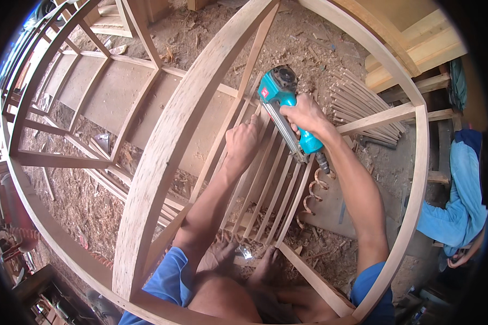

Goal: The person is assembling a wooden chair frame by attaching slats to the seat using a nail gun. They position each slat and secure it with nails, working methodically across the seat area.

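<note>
Centre-left is crossed by a curved beam (168, 135). Left hand (242, 143) mostly curled, index extended over slats (295, 201); any hold can't be told. Teal nail gun (283, 99), upper centre, is gripped by the closed right hand (307, 115), fingers partly hidden. Bundled sticks (363, 105), upper right, partly blocked by arm and frame (422, 157).

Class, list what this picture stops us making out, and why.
- Nail gun: head view, grip partly covered by the right hand.
- Other person: head view, partly cut off by the right rim.
- Dark equipment at lower left: head view, too dim and cluttered to identify.
</note>
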The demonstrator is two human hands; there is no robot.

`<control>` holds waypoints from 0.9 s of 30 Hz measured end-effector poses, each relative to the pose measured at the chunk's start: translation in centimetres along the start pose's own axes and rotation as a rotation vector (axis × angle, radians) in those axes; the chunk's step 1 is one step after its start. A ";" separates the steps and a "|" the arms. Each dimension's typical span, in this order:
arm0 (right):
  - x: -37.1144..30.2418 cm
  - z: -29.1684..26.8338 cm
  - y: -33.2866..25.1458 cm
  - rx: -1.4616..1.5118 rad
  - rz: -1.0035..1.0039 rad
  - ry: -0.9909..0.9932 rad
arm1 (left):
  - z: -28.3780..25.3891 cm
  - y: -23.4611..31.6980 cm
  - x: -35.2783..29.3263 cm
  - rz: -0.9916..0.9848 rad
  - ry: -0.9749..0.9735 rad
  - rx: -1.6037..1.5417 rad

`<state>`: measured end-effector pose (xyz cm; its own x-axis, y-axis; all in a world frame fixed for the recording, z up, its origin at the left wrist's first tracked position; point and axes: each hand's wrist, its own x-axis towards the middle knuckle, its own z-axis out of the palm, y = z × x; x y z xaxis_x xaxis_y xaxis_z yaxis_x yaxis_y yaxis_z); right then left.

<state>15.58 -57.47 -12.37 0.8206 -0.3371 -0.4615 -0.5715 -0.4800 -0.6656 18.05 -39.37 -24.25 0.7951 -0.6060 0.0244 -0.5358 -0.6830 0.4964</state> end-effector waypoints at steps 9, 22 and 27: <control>-1.0 0.0 -1.6 -0.113 0.008 0.003 | -0.6 0.3 0.0 -0.024 -0.037 0.007; -0.6 0.0 -2.3 -0.193 -0.015 0.001 | -0.5 0.2 0.1 -0.022 -0.054 0.011; -3.5 -0.5 -1.5 -0.143 0.023 0.038 | 0.0 -0.1 -0.1 0.066 0.117 0.008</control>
<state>13.59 -55.96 -9.44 0.8080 -0.3786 -0.4515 -0.5872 -0.5813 -0.5633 18.02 -39.21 -24.29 0.7858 -0.5979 0.1582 -0.5896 -0.6470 0.4835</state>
